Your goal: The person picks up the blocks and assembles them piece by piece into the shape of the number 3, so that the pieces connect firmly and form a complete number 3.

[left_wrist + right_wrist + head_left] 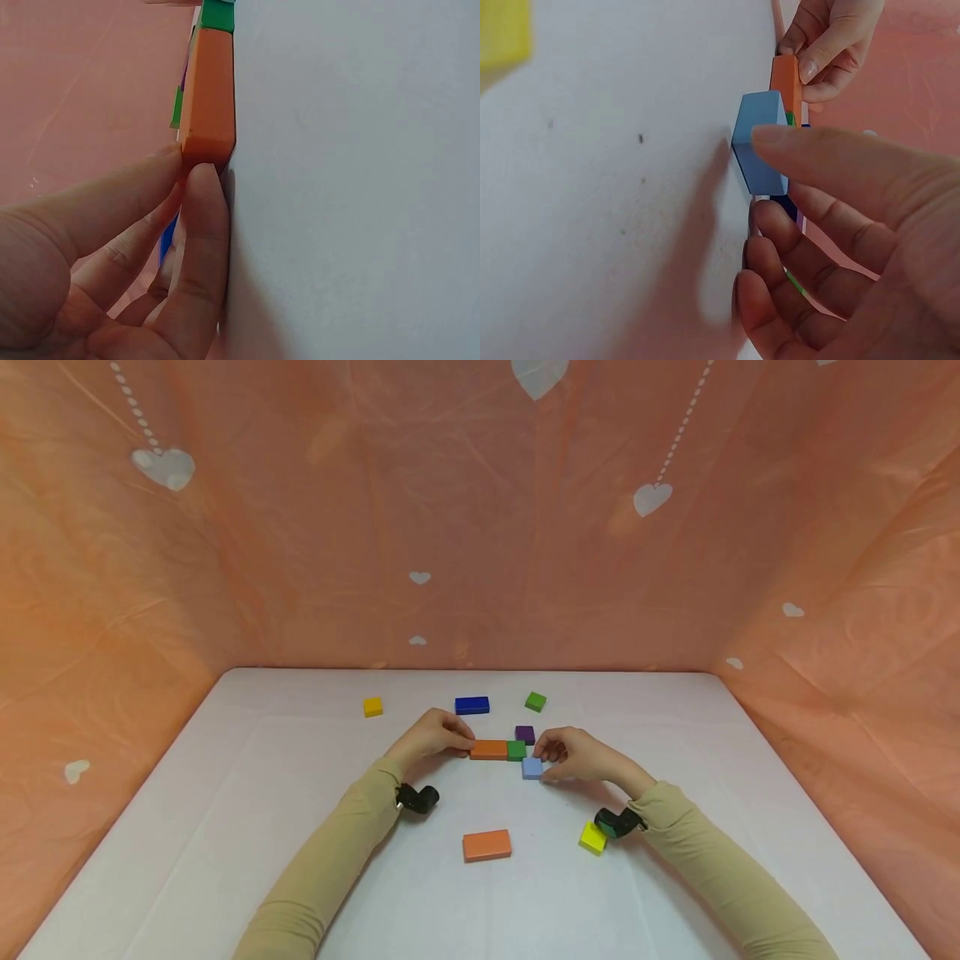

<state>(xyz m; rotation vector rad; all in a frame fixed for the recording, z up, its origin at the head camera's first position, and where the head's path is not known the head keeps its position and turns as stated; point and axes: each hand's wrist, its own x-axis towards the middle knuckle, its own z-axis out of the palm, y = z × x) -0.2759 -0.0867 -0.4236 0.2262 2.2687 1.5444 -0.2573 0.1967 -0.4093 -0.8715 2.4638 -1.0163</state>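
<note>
My left hand [433,737] has its thumb and fingertips at the left end of an orange block [489,750] lying flat on the table; the left wrist view shows them close against that end. A green square block [516,751] abuts the orange block's right end. With thumb and fingers my right hand [583,755] pinches a light blue block [532,768] just in front of the green one. In the right wrist view, the thumb presses the light blue block's [761,161] near face, while the other fingers curl beside it. A purple block [525,735] lies behind the green one.
Toward the back of the white table [225,793] lie a yellow-orange block [372,707], a dark blue block [472,705] and a light green block [536,702]. Nearer are another orange block [487,846] and a yellow block [592,839] beside the right wrist camera. Orange curtains [480,527] surround the table.
</note>
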